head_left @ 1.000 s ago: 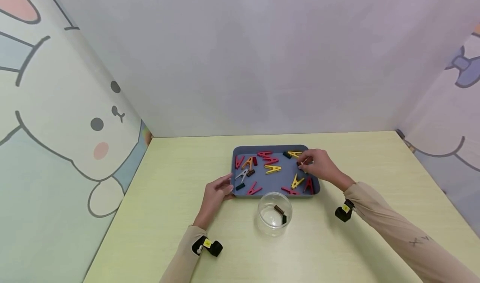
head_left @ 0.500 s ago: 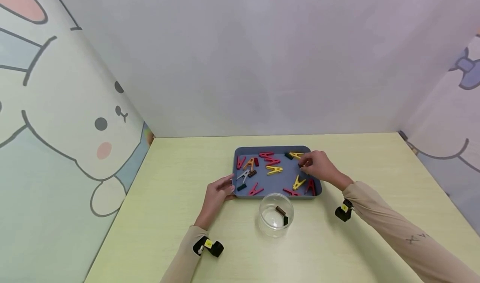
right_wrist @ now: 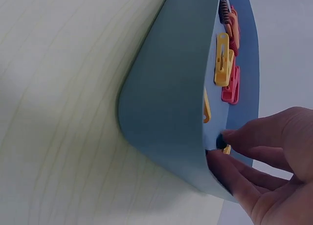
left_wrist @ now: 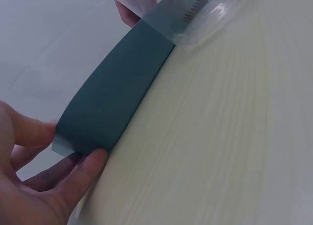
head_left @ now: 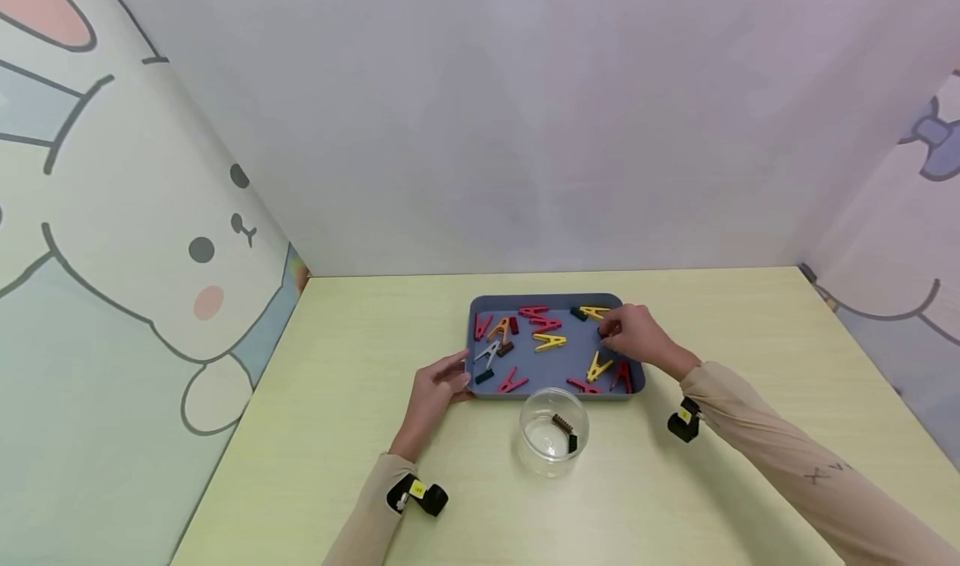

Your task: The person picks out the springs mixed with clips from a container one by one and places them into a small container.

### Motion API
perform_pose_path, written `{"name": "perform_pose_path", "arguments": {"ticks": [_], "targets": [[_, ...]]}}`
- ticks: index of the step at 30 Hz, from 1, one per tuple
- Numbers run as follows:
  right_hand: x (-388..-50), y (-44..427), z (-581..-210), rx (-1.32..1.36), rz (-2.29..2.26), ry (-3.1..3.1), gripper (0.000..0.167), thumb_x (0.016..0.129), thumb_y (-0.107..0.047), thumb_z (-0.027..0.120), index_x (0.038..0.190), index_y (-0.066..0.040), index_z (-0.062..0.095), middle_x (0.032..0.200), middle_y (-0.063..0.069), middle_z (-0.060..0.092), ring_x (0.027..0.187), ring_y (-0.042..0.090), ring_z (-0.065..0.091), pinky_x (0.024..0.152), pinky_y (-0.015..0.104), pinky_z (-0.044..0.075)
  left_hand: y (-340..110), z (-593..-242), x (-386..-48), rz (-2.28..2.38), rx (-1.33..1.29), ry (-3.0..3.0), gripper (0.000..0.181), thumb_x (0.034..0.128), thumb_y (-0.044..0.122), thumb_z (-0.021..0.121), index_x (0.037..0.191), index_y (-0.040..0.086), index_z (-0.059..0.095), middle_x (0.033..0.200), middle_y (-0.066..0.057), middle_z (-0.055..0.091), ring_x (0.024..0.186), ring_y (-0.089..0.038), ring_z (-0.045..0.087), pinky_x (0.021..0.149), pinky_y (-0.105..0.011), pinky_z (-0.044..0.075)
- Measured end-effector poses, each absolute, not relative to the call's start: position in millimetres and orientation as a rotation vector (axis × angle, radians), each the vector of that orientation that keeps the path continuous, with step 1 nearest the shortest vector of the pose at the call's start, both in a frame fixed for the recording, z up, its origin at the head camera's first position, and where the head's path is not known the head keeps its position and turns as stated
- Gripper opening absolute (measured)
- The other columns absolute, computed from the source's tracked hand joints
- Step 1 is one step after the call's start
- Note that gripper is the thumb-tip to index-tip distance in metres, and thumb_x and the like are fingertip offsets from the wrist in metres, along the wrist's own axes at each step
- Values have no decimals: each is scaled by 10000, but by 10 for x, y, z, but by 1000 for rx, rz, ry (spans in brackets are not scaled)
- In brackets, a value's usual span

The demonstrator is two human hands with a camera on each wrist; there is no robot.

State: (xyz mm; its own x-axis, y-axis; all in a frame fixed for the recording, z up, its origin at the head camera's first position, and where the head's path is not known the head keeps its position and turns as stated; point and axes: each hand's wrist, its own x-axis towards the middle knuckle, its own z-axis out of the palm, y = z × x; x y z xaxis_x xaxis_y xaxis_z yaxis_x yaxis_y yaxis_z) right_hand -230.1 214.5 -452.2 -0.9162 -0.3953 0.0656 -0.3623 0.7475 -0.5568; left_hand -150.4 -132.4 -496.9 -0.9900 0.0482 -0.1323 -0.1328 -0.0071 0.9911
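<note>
A grey-blue tray (head_left: 555,396) holds several red, yellow, orange and grey spring clips, such as a yellow clip (head_left: 550,343), and small dark ribbed pieces, one of them a brown ribbed piece (head_left: 506,348). At the tray's near left corner, my left hand (head_left: 433,391) grips the wall, thumb at the rim and fingertips low on the side. Over the right end, my right hand (head_left: 637,334) pinches a small dark piece (right_wrist: 221,141) between thumb and finger. Its shape is mostly hidden by the fingertips. Close behind those fingers lies a yellow clip (right_wrist: 227,149).
In front of the tray stands a clear round tub (head_left: 551,462), with a brown ribbed piece (head_left: 562,423) and a black piece (head_left: 573,443) inside. The pale wooden table (head_left: 360,341) meets a white back wall, with cartoon-printed walls at both sides.
The head view has shifted slightly. My right hand stays over the tray's right end, and the yellow bit below its fingertips is no longer visible there. My left hand keeps its hold.
</note>
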Motion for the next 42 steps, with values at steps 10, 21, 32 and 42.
{"name": "perform_pose_path", "arguments": {"ticks": [10,21,32,42], "targets": [[-2330,2099,-4525,-615,-830,2912,75,747,13,696,817,19,723,773,95,680,701,216,629,625,392,560,-1317,-4994,-1531,2141,-74,2138,426,878,-2,607,1301,42,577,1144,-199,606,954,-268,625,723,-367,579],[-2362,2032,-4585,-557,-787,2923,85,744,35,689,817,21,730,774,98,684,722,233,638,643,398,567,-1318,-5025,-1529,2149,-87,2144,429,870,-16,609,1294,42,583,1138,-198,608,949,-266,625,719,-360,580],[-2369,1956,-4623,-551,-714,2936,97,734,58,682,704,-18,630,683,51,589,609,188,513,555,311,487,-1338,-5001,-1520,2145,-77,2098,437,894,-1,598,1325,46,552,1194,-234,581,1019,-321,606,763,-404,570],[-2371,1949,-4634,-529,-712,2928,142,732,94,648,680,-28,596,662,47,551,595,188,489,516,266,445,-1323,-4718,-1417,2119,-45,2081,450,898,-31,569,1344,-23,502,1216,-294,545,1063,-397,568,825,-489,535]]}}
